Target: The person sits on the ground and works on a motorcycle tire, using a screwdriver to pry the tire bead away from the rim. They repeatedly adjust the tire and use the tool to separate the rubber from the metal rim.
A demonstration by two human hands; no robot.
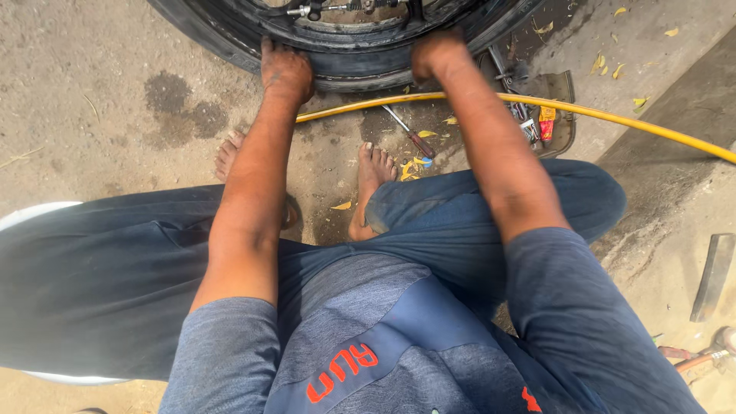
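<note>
Your left hand (286, 73) and right hand (435, 55) both clamp the black tyre (345, 65) standing on the ground ahead, fingers curled over its edge for a firm two-sided purchase. The screwdriver (410, 134) lies near your feet, within easy reach.

Seated on the ground, a person presses both hands onto a black tyre (345, 65), the left hand (285, 73) and right hand (433, 55) curled over its sidewall; a yellow hose (613, 119) crosses the dirt floor (92, 92) beyond bare feet, near a red-handled screwdriver (410, 134) and a tray of small tools (548, 115)
</note>
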